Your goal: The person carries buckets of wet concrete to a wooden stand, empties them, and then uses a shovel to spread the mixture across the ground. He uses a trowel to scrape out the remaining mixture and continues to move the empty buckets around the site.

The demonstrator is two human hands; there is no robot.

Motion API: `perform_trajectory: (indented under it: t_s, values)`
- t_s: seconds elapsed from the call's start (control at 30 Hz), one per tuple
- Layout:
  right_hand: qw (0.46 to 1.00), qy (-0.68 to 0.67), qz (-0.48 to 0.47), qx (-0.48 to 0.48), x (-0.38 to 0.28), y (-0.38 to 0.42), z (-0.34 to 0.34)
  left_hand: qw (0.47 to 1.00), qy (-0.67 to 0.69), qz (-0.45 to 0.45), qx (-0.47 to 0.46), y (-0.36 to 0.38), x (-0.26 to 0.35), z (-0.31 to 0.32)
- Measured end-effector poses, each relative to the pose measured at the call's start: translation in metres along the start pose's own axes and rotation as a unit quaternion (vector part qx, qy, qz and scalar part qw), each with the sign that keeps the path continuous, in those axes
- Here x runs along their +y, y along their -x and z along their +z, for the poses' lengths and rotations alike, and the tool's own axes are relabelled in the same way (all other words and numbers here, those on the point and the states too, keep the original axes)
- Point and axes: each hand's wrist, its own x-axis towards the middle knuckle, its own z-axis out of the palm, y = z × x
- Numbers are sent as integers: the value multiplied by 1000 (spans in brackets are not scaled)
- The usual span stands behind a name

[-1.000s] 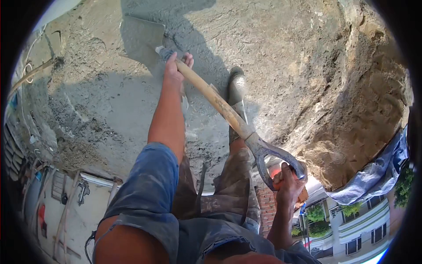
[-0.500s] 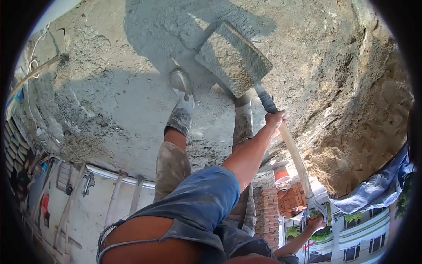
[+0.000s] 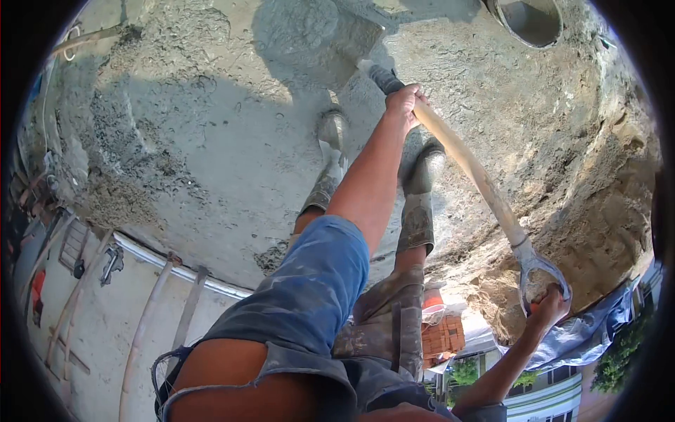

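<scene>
My left hand [image 3: 404,104] is wrapped around the lower part of a shovel's [image 3: 472,160] wooden shaft, close to the dark socket. At the other end, my right hand [image 3: 553,305] closes on the grip of the metal D-shaped handle. The blade [image 3: 357,36] rests low at the top of the view, partly sunk in wet grey concrete [image 3: 295,28] and in shadow. My boots [image 3: 426,170], smeared with grey, stand on the wet ground just behind the blade.
A round-rimmed container [image 3: 529,22] is at the upper right. Piled sand [image 3: 598,239] and a blue tarp [image 3: 583,341] lie to the right. Stacked bricks [image 3: 443,335] and a red bucket [image 3: 432,301] are behind me. Long-handled tools [image 3: 148,316] lean at the lower left.
The raised, mortar-covered shovel blade has gone down into the wet concrete. My left hand has moved forward and left, my right hand right and up in view. The round-rimmed container has come into view.
</scene>
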Motion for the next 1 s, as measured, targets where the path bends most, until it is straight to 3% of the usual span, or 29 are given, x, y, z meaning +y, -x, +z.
perform_trajectory:
  t_s: [0.03, 0.1, 0.23, 0.27, 0.3, 0.33, 0.4, 0.43, 0.47, 0.5, 0.63, 0.73, 0.83, 0.9, 0.97, 1.0]
  values:
    - [999, 15, -38, -19, -34, 15, 28, 1000, -3, 18, 25, 0, 46, -3]
    - [992, -5, -105, -65, -82, 50, 80, 997, 9, 76, -12, 5, 132, -25]
    - [963, -118, -125, -207, -154, 153, 146, 983, -28, 179, 38, 32, 277, -102]
    - [948, -96, -242, -182, -142, 169, 152, 980, -21, 195, 20, 47, 300, -113]
    - [940, -44, -295, -168, -127, 183, 145, 980, -11, 200, 11, 59, 304, -130]
    - [916, -12, -379, -131, -114, 200, 137, 982, -6, 189, 24, 69, 294, -150]
    - [868, -54, -478, -122, -77, 222, 122, 974, 109, 163, -118, 103, 295, -159]
    - [857, -166, -431, -229, -50, 227, 116, 972, 112, 170, -117, 116, 294, -161]
    - [812, -145, -464, -322, -29, 222, 104, 952, 186, 144, -197, 129, 286, -170]
    - [793, -60, -511, -326, -15, 222, 94, 920, 256, 117, -274, 141, 277, -179]
    - [763, 58, -585, -268, 17, 197, 127, 925, 187, 215, -251, 152, 268, -212]
    - [753, 37, -612, -238, 27, 149, 147, 909, 176, 262, -272, 143, 256, -203]
    - [793, -16, -558, -246, 15, 109, 126, 909, 164, 286, -255, 136, 222, -164]
    - [802, -31, -521, -290, 34, 73, 104, 911, 205, 237, -268, 132, 177, -127]
    - [874, -111, -354, -314, 70, 45, 71, 946, 168, 192, -201, 121, 117, -98]
    - [925, -75, -274, -253, 95, 27, 47, 961, 148, 198, -128, 120, 80, -78]
